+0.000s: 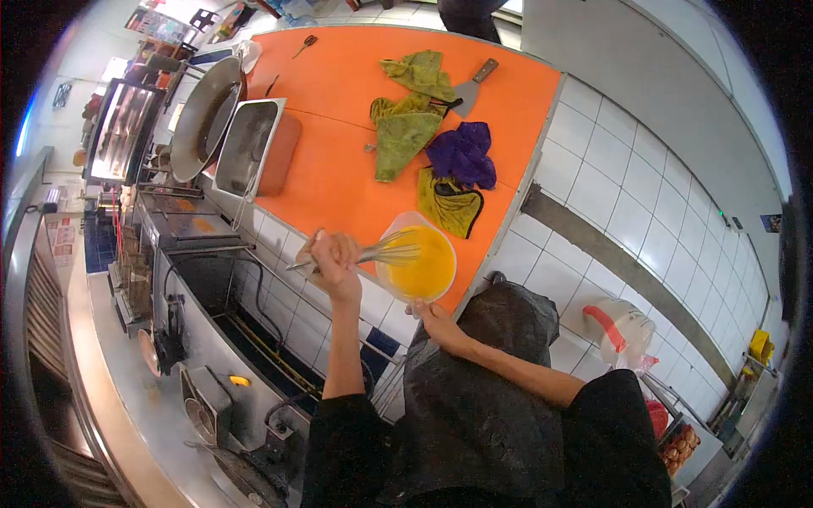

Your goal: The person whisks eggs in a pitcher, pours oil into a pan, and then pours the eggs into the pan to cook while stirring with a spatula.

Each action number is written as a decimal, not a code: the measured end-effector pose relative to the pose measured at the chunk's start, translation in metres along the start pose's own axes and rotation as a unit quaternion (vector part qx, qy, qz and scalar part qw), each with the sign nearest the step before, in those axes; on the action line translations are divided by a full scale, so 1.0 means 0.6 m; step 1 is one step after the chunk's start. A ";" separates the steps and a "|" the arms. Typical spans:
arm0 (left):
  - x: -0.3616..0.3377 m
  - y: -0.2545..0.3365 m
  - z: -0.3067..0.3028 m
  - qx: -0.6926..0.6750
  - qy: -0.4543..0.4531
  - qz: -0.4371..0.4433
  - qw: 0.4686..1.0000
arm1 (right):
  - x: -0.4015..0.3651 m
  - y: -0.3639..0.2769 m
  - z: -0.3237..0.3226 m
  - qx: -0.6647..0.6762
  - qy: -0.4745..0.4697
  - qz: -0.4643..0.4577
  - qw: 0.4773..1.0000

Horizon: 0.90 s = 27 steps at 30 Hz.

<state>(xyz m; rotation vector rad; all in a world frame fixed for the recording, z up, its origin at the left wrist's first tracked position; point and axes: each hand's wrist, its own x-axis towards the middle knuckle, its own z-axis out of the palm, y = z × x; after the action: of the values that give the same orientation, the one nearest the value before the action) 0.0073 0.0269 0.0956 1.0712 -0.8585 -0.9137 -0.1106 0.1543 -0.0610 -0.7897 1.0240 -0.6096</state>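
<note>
A metal whisk (370, 253) is held by its handle in my left hand (333, 258), whose fingers are wrapped round it. Its wires reach over a white bowl (395, 223) of yellow liquid (426, 267) at the near edge of the orange table. My right hand (434, 319) pinches the bowl's near rim. Beyond the bowl lie a yellow-green cloth (449, 203), a purple cloth (463, 155) and green cloths (406, 140). A scraper (472, 89) with a wooden handle rests beside them.
The orange table (339, 68) also bears a steel container (250, 148) and scissors (306, 45). A large wok (206, 118) is at the left, above a steel sink unit (203, 279). On the right stands a bucket (622, 328). A person's dark-clothed legs (471, 17) show beyond the table.
</note>
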 end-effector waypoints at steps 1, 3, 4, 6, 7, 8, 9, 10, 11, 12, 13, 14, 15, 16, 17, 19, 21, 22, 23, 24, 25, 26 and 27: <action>0.003 -0.010 0.000 0.000 -0.023 0.005 1.000 | 0.004 0.011 0.000 0.013 -0.004 -0.024 1.000; -0.005 -0.032 -0.014 -0.001 -0.045 0.011 0.999 | 0.010 0.034 0.001 0.012 0.000 -0.036 0.999; -0.014 -0.046 -0.029 0.029 -0.012 0.016 0.999 | 0.015 0.037 0.002 0.015 0.007 -0.050 0.999; -0.038 -0.062 -0.048 0.057 0.011 0.020 0.998 | 0.008 0.017 0.004 0.034 0.009 -0.045 0.998; -0.059 -0.066 -0.058 0.041 0.043 0.017 0.998 | 0.001 0.008 0.003 0.050 0.008 -0.032 0.998; -0.073 -0.064 -0.059 0.025 0.076 0.014 0.997 | -0.001 0.006 0.002 0.052 0.014 -0.034 0.998; -0.082 -0.062 -0.058 0.023 0.073 0.014 0.997 | -0.002 0.002 0.001 0.042 0.012 -0.022 0.999; -0.092 -0.051 -0.051 -0.011 0.080 0.012 0.997 | -0.003 -0.003 0.000 0.030 0.006 -0.010 0.999; -0.097 -0.043 -0.048 -0.044 0.090 0.011 0.995 | -0.006 -0.007 -0.002 0.027 0.003 -0.010 1.000; -0.094 -0.039 -0.050 -0.010 0.091 0.024 0.996 | -0.009 -0.012 -0.003 0.041 -0.003 -0.013 0.999; -0.086 -0.033 -0.052 -0.008 0.097 0.029 0.995 | -0.011 -0.013 -0.002 0.056 -0.010 -0.015 0.998; -0.071 -0.028 -0.053 -0.010 0.094 0.042 0.995 | -0.008 -0.008 -0.001 0.054 -0.016 -0.016 0.998; -0.056 -0.023 -0.050 -0.012 0.088 0.054 0.995 | -0.002 -0.001 -0.001 0.056 -0.018 -0.014 0.998; -0.044 -0.015 -0.041 -0.035 0.102 0.031 0.994 | 0.000 -0.003 0.000 0.059 -0.017 -0.013 0.998; -0.040 -0.018 -0.036 -0.036 0.100 0.030 0.994 | -0.001 -0.003 0.000 0.060 -0.016 -0.013 0.998; -0.038 -0.025 -0.029 0.024 0.071 0.060 0.995 | -0.002 -0.004 0.003 0.084 -0.001 -0.010 0.996; -0.051 -0.035 -0.034 0.033 0.050 0.038 0.997 | 0.005 0.011 0.001 0.071 -0.004 -0.019 0.997; -0.056 -0.036 -0.035 0.042 0.029 0.013 0.999 | 0.005 0.011 0.000 0.058 -0.005 -0.027 0.998; -0.055 -0.035 -0.038 0.043 0.027 0.012 0.999 | 0.005 0.013 0.000 0.060 -0.003 -0.027 0.998; -0.050 -0.032 -0.041 0.008 0.054 0.021 0.998 | 0.007 0.014 -0.001 0.059 -0.010 -0.029 0.998; -0.048 -0.029 -0.041 -0.026 0.083 0.028 0.996 | 0.006 0.014 -0.002 0.058 -0.016 -0.029 0.998; -0.047 -0.029 -0.038 -0.027 0.082 0.025 0.996 | 0.004 0.014 -0.002 0.058 -0.014 -0.027 0.998; -0.042 -0.029 -0.034 -0.024 0.065 0.044 0.997 | 0.005 0.013 0.000 0.062 -0.013 -0.026 0.998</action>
<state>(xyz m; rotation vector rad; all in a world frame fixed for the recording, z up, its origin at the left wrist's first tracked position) 0.0131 0.0534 0.0707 1.0315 -0.7662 -0.7793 -0.1089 0.1564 -0.0686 -0.7141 0.9353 -0.6994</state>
